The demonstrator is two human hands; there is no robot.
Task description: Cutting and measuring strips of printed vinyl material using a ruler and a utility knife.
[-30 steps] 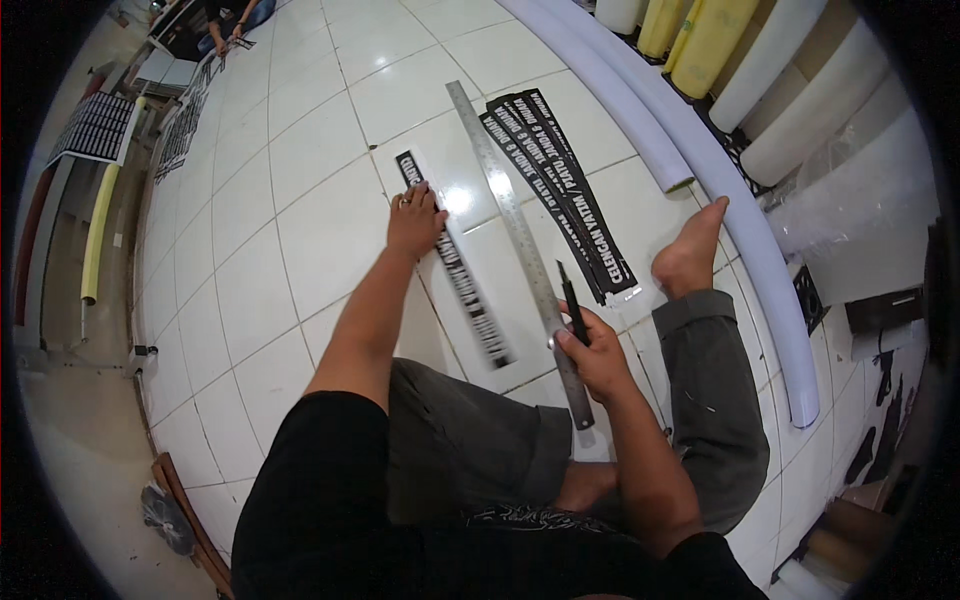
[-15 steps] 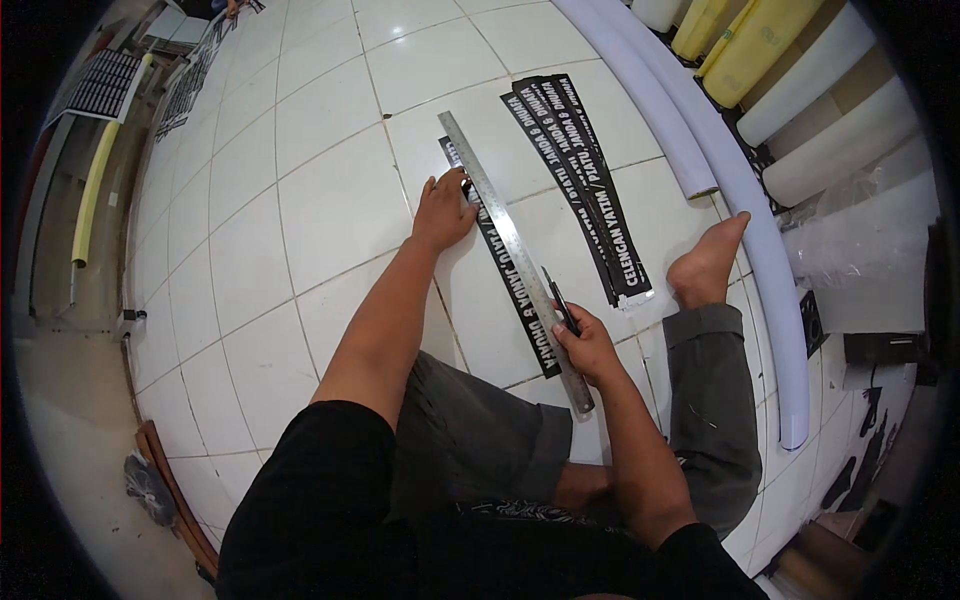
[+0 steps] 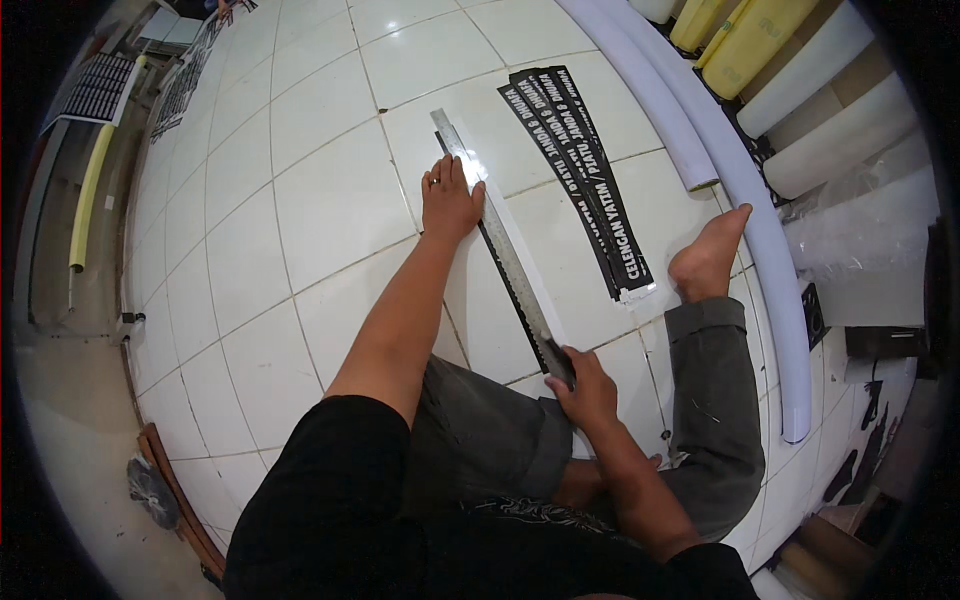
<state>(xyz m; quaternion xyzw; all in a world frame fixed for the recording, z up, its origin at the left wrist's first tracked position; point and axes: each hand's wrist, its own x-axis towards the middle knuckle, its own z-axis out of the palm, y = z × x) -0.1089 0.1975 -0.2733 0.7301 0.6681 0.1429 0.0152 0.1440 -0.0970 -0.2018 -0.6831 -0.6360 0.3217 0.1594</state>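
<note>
Metal ruler (image 3: 513,262): shifted onto black printed strip (image 3: 511,290), aligned lengthwise, covering its lettering; white right edge bare. Both on tiled floor (image 3: 320,180). Left hand (image 3: 452,205): thumb apart, fingers on ruler. Right hand (image 3: 588,390): curled at ruler's near end; clamped object cannot be told.

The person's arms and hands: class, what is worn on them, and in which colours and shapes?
Short, loose black sleeves end near the elbows. The left hand wears what looks like a thin ring; the right hand is ungloved, with no ring visible.
</note>
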